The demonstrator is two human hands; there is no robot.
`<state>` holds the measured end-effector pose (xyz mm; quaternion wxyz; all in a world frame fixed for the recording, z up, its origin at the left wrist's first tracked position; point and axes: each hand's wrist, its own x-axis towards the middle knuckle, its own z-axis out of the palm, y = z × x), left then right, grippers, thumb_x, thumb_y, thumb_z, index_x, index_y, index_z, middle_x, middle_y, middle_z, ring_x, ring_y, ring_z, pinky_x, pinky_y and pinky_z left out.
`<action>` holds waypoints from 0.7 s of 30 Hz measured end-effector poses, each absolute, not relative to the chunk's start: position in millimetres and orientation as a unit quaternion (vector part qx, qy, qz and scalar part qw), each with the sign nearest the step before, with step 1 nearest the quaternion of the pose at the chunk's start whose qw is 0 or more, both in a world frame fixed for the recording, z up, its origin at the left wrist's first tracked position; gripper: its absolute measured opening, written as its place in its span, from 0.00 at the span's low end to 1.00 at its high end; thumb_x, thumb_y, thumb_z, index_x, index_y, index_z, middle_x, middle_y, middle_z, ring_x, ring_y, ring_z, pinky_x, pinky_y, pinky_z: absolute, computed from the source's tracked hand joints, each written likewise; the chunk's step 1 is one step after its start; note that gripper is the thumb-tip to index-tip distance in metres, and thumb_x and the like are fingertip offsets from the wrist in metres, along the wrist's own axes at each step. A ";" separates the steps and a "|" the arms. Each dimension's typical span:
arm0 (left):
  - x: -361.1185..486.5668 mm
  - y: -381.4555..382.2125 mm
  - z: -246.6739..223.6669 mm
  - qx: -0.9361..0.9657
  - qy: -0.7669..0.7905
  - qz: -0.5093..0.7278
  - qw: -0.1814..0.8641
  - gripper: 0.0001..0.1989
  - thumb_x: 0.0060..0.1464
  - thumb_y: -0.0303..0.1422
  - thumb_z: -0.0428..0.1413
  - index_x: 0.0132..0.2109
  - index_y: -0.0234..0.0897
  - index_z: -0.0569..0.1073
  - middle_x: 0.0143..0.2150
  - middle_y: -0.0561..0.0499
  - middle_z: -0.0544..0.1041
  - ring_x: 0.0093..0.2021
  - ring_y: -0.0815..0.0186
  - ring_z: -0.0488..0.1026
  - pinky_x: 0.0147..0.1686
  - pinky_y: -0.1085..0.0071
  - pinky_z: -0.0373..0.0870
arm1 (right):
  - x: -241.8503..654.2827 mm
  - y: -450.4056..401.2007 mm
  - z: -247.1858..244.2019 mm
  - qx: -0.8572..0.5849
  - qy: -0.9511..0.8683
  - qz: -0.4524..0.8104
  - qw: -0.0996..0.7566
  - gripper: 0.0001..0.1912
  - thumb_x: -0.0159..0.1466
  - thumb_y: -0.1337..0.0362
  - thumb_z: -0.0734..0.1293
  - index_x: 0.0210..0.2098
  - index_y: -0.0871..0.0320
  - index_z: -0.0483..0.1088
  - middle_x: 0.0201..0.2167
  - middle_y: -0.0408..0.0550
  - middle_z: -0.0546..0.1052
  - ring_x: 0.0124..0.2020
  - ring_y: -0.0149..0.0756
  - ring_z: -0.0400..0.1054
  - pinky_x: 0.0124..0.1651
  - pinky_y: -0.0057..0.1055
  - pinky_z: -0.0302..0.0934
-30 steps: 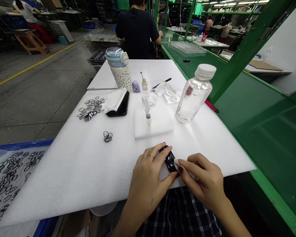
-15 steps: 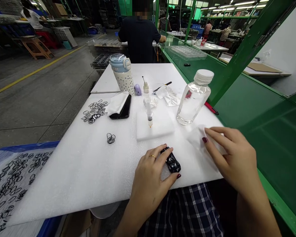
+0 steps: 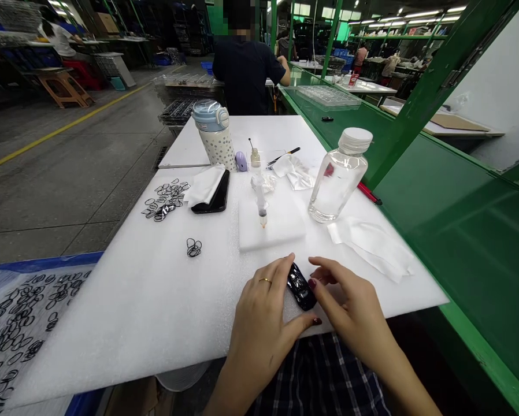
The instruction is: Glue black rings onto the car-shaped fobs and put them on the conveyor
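A small glossy black car-shaped piece point(image 3: 301, 287) lies near the front edge of the foam-covered table. My left hand point(image 3: 263, 315) grips it from the left, fingers at its far end and thumb at its near end. To its right is my right hand point(image 3: 350, 297), its thumb tip at the piece's side and its fingers bent and apart. Beyond my right hand, a crumpled white tissue point(image 3: 374, 245) lies loose on the foam. A syringe with an amber tip point(image 3: 262, 211) rests on a white foam block point(image 3: 281, 231) ahead of my hands.
A clear bottle point(image 3: 337, 179) stands at the right, by a red pen point(image 3: 369, 193). On the left are black rings point(image 3: 193, 248), a phone point(image 3: 216, 199) under tissue, and a dotted tumbler point(image 3: 216, 138). A green conveyor point(image 3: 459, 208) runs alongside; a person point(image 3: 246, 75) sits ahead.
My right hand has let go of the tissue and moved left to the black piece. The tissue now lies spread on the table. My left hand stays around the piece.
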<state>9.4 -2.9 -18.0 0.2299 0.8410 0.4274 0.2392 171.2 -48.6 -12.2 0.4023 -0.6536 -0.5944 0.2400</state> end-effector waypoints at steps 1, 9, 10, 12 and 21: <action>9.0 -2.9 -18.1 0.842 0.427 0.238 0.228 0.42 0.48 0.34 0.66 0.65 0.46 0.53 0.61 0.46 0.68 0.59 0.53 0.65 0.54 0.53 0.68 | 174.2 -49.1 -12.1 -0.656 -0.587 0.246 0.406 0.15 0.67 0.63 0.62 0.53 0.47 0.66 0.39 0.41 0.74 0.40 0.33 0.68 0.45 0.34 0.64; 8.2 -2.9 -17.6 0.843 0.422 0.245 0.225 0.39 0.50 0.32 0.64 0.64 0.45 0.53 0.61 0.48 0.67 0.59 0.55 0.65 0.54 0.53 0.68 | 171.9 -47.0 -17.1 -0.652 -0.620 0.211 0.382 0.16 0.66 0.64 0.64 0.53 0.46 0.66 0.38 0.41 0.73 0.38 0.34 0.65 0.42 0.35 0.62; 8.6 -3.1 -17.5 0.843 0.422 0.246 0.225 0.40 0.50 0.32 0.64 0.64 0.45 0.53 0.61 0.47 0.68 0.59 0.55 0.65 0.54 0.53 0.68 | 170.8 -47.1 -17.9 -0.653 -0.622 0.203 0.381 0.17 0.66 0.64 0.64 0.54 0.47 0.65 0.38 0.42 0.73 0.38 0.35 0.65 0.41 0.35 0.62; 9.7 -3.5 -17.1 0.843 0.422 0.246 0.225 0.39 0.50 0.31 0.64 0.64 0.45 0.53 0.61 0.47 0.68 0.58 0.55 0.66 0.54 0.53 0.68 | 169.8 -47.7 -18.4 -0.655 -0.629 0.183 0.377 0.17 0.66 0.64 0.64 0.54 0.49 0.64 0.38 0.43 0.73 0.38 0.35 0.65 0.41 0.36 0.61; 4.0 -2.9 -12.5 0.809 0.435 0.272 0.287 0.54 0.40 0.58 0.63 0.67 0.44 0.48 0.64 0.42 0.63 0.63 0.48 0.60 0.57 0.49 0.65 | 171.5 -49.7 -16.2 -0.658 -0.580 0.236 0.419 0.18 0.67 0.59 0.63 0.55 0.53 0.62 0.40 0.47 0.73 0.40 0.38 0.67 0.45 0.36 0.61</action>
